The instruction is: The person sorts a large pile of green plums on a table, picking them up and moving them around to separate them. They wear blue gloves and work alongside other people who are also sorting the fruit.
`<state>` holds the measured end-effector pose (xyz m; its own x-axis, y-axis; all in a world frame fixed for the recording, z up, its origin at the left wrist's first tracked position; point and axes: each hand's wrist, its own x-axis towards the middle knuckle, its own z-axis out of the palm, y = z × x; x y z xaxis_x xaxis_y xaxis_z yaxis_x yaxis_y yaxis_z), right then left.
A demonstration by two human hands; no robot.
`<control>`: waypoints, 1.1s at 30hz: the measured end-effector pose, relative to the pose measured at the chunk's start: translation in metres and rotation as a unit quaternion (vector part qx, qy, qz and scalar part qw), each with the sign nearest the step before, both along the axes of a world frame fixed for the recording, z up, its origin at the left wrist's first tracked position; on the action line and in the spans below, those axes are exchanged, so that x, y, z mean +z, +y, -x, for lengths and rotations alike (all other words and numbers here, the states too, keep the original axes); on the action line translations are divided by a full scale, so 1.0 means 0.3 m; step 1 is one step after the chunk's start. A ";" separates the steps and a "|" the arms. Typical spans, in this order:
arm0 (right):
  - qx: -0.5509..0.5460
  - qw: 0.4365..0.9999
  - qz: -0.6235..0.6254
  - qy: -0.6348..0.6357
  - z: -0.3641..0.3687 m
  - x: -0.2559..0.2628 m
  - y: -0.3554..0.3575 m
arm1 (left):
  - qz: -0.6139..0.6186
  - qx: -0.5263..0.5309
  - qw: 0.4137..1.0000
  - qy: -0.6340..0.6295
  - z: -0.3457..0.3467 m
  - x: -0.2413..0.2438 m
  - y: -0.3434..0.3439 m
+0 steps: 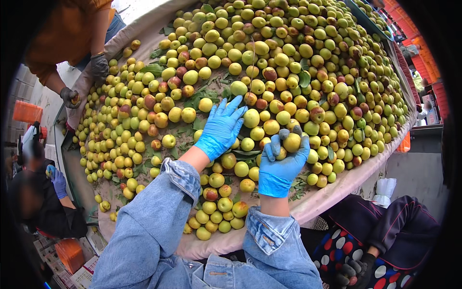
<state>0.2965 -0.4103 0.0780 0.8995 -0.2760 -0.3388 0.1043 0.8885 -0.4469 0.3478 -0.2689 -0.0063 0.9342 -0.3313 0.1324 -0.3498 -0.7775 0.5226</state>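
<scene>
My left hand point(223, 127), in a blue disposable glove, lies palm down over the pile of green and reddish-brown jujubes point(317, 115). Its fingers are spread, and the fingertips are beside a large green jujube point(239, 88). What lies under the palm is hidden. Palm up and to the right, my right hand point(283, 164) has its gloved fingers curled around a yellow-green jujube point(291, 143). A second jujube point(281, 154) shows deeper in that palm. The fingertips of this glove look dirty. A loose cluster of jujubes point(216, 217) rests near my forearms.
A pale cloth point(326, 198) covers the table, with green leaves point(196, 99) scattered among the fruit. Dark-gloved hands point(100, 68) of a co-worker are at the upper left. Another person's purple-gloved hand point(57, 182) is at the left. A seated person's dark-gloved hand point(352, 272) is at lower right.
</scene>
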 end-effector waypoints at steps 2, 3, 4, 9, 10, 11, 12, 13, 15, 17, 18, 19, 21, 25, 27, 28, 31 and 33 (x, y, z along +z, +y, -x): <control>0.027 0.999 -0.027 -0.017 0.004 -0.019 0.005 | 0.084 -0.023 0.996 -0.016 0.015 -0.040 0.096; 0.037 0.998 -0.038 -0.016 0.002 -0.023 0.010 | 0.102 -0.033 0.994 -0.022 0.031 -0.029 0.143; 0.047 0.998 -0.043 -0.029 0.002 -0.035 0.008 | 0.147 -0.021 0.989 -0.001 0.059 0.016 0.177; 0.132 0.989 0.060 -0.007 -0.005 -0.060 0.056 | 0.205 -0.075 0.954 0.205 0.340 0.365 0.337; 0.130 0.990 0.058 -0.017 -0.007 -0.079 0.053 | 0.205 -0.073 0.944 0.246 0.413 0.405 0.363; 0.133 0.989 0.051 -0.027 -0.014 -0.100 0.055 | 0.203 -0.065 0.934 0.286 0.492 0.446 0.397; 0.125 0.991 0.035 -0.026 -0.016 -0.115 0.015 | 0.172 -0.067 0.932 0.312 0.543 0.478 0.414; 0.086 0.996 0.025 0.009 -0.016 -0.126 -0.007 | 0.137 -0.063 0.928 0.340 0.607 0.510 0.440; 0.063 0.995 -0.074 0.031 -0.011 -0.158 -0.066 | -0.062 -0.080 0.923 0.372 0.793 0.485 0.548; 0.056 0.994 -0.089 0.005 0.014 -0.157 -0.122 | -0.034 -0.063 0.924 0.375 1.011 0.464 0.644; 0.068 0.994 -0.082 0.000 0.037 -0.113 -0.127 | -0.012 -0.045 0.924 0.381 1.108 0.456 0.685; 0.075 0.994 -0.076 -0.004 0.069 -0.072 -0.145 | 0.002 -0.019 0.923 0.385 1.174 0.446 0.710; 0.096 0.993 -0.064 0.019 0.122 -0.006 -0.125 | -0.001 0.069 0.918 0.390 1.315 0.447 0.761; 0.102 0.994 0.015 0.046 0.263 0.054 -0.139 | -0.013 0.203 0.905 0.375 1.605 0.307 0.874; 0.128 0.988 0.041 0.070 0.315 0.046 -0.099 | -0.034 0.286 0.882 0.373 1.802 0.243 0.939; 0.152 0.984 0.048 0.081 0.337 0.033 -0.071 | -0.048 0.327 0.866 0.376 1.901 0.212 0.964; 0.223 0.969 0.050 0.093 0.393 0.022 0.025 | -0.088 0.431 0.803 0.403 2.198 0.119 1.013; 0.264 0.952 0.089 0.123 0.401 0.048 0.101 | -0.103 0.485 0.751 0.437 2.387 0.058 1.010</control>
